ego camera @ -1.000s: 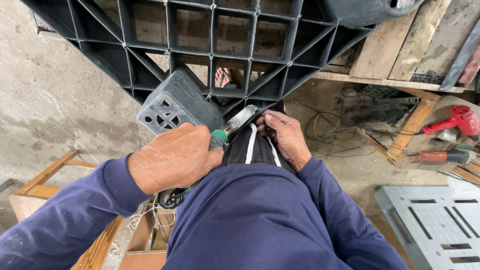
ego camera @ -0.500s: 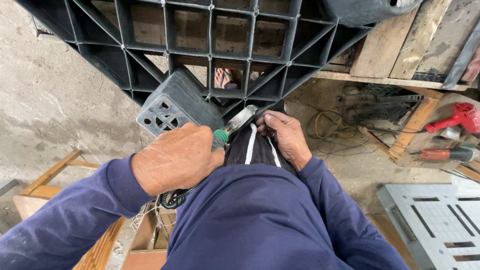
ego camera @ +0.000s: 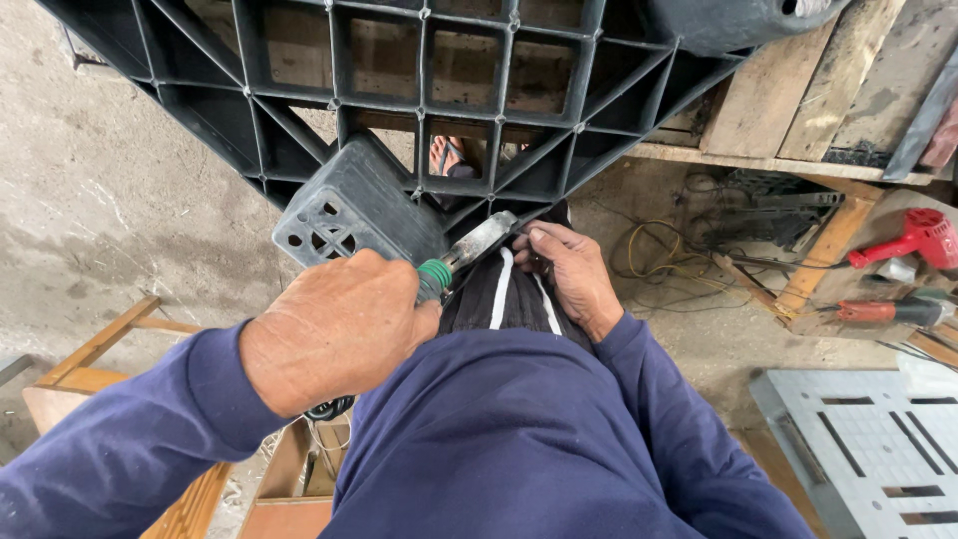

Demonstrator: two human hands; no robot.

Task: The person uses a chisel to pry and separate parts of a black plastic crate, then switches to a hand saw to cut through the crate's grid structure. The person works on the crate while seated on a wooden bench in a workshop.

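A big black plastic pallet [ego camera: 419, 80] leans over my lap, its grid underside facing me, with a square block foot [ego camera: 349, 215] sticking out. My left hand [ego camera: 334, 329] is wrapped around a hand tool with a green collar and a metal nozzle [ego camera: 479, 243]; the nozzle tip sits against the pallet's lower rib. My right hand [ego camera: 564, 274] rests fingers down on my dark trousers with white stripes, fingertips right by the nozzle tip. Whether it pinches anything is hidden.
A red power tool [ego camera: 913, 238] and a second red-handled tool [ego camera: 888, 310] lie on wooden boards at the right. Tangled cables [ego camera: 689, 265] cover the floor behind. A grey plastic panel [ego camera: 878, 439] lies at lower right. A wooden frame [ego camera: 95, 349] stands at left.
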